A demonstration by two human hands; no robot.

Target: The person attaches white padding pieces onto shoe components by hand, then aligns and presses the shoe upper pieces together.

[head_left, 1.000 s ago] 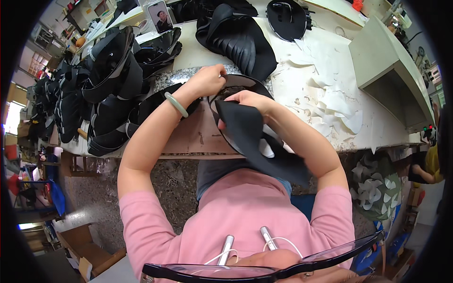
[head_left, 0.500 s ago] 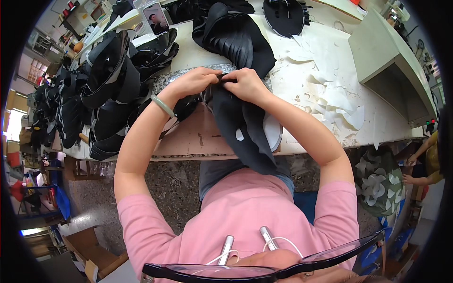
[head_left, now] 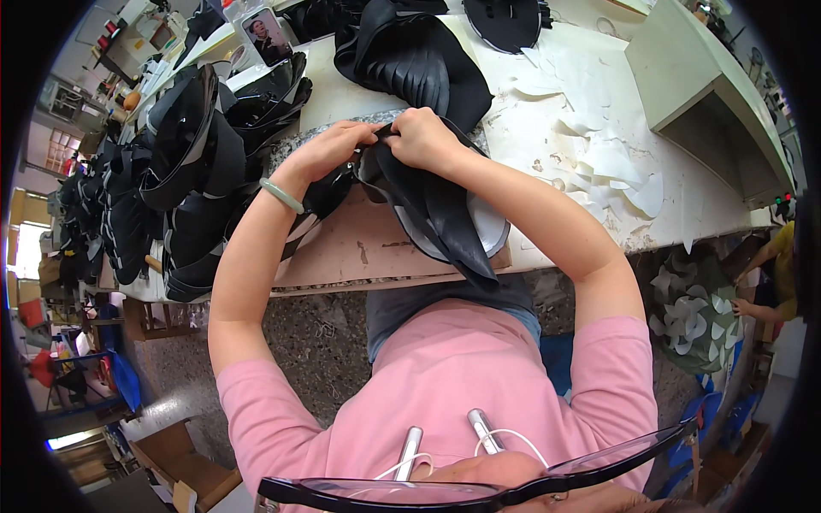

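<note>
My left hand [head_left: 329, 151] and my right hand [head_left: 421, 137] meet at the top edge of a black sheet piece [head_left: 436, 209] with a pale underside. Both pinch that edge, thumbs close together. The piece hangs down from my fingers over a brown board [head_left: 359, 248] at the front of the white table [head_left: 547, 128]. A green bangle [head_left: 282, 196] sits on my left wrist. A speckled grey slab [head_left: 286, 154] shows just behind my left hand.
Stacks of black shaped pieces [head_left: 184, 171] fill the table's left side, and another black pile [head_left: 410, 60] lies behind my hands. White paper scraps [head_left: 616, 167] litter the right. A pale box [head_left: 701, 94] stands far right. Another person [head_left: 774, 274] sits at the right edge.
Both hands moved up and away from me and came together on the top edge of the black piece, which now hangs longer and straighter below them.
</note>
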